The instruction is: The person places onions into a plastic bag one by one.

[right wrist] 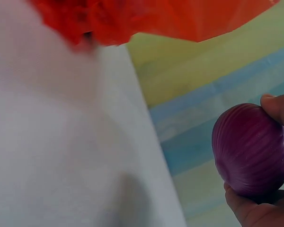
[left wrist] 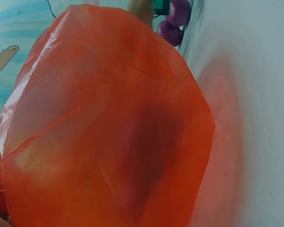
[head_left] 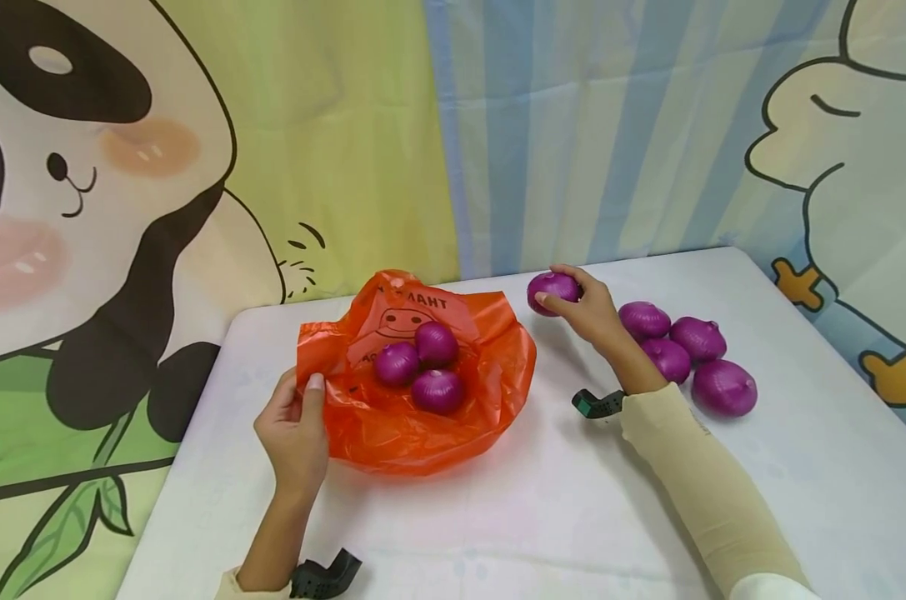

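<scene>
My left hand [head_left: 297, 433] pinches the left edge of an orange plastic bag [head_left: 392, 446], thumb on the near side. Three purple onions [head_left: 436, 392] lie inside the bag, whose mouth is spread wide. In the left wrist view the bag [left wrist: 109, 118] fills most of the picture and hides its contents except for a dark shape. Right of the bag, my right hand [head_left: 591, 312] grips another purple onion [head_left: 552, 293] above the table. The right wrist view shows this onion [right wrist: 251, 149] between thumb and fingers.
Several more purple onions [head_left: 724, 388] sit clustered on the white table [head_left: 453, 533], to the right of my right forearm. Behind the table hangs a printed curtain [head_left: 558, 150]. Black wrist devices [head_left: 598, 404] jut out beside both forearms.
</scene>
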`<state>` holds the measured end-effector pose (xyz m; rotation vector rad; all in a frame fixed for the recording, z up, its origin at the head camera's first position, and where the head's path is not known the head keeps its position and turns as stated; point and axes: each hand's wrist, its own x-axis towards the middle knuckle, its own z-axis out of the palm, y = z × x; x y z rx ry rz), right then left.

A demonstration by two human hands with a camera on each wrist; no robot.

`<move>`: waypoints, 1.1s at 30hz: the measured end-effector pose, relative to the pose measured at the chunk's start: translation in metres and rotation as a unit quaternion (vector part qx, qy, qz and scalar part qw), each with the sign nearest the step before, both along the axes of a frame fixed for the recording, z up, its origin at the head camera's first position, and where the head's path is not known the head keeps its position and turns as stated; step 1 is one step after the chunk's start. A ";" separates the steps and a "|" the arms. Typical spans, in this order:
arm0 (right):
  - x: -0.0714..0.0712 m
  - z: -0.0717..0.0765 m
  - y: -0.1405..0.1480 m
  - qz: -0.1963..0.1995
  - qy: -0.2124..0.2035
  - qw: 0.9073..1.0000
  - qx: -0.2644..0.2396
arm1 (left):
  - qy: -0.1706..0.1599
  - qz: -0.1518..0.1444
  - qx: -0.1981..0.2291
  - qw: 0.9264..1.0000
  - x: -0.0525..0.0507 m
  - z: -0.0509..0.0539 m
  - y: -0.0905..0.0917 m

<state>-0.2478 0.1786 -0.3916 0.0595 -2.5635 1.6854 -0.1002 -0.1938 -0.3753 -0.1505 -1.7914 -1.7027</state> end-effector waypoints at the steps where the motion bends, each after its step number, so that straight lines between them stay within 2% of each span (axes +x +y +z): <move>1: -0.001 0.005 -0.001 0.000 0.008 1.000 -0.004 | 0.000 0.001 0.000 1.000 0.000 0.000 0.000; 8: 0.000 0.039 -0.008 0.015 0.039 0.999 -0.032 | 0.004 0.002 0.013 1.000 0.001 0.000 0.000; 16: 0.003 0.064 -0.021 0.046 0.058 0.995 -0.061 | 0.004 0.003 0.000 1.000 0.001 0.001 -0.001; 28: 0.007 0.103 -0.053 0.094 0.095 0.984 -0.117 | 0.010 -0.003 0.006 1.000 0.000 0.001 -0.001; 33: 0.009 0.113 -0.064 0.116 0.114 0.975 -0.153 | 0.004 -0.001 0.005 1.000 0.000 0.000 -0.002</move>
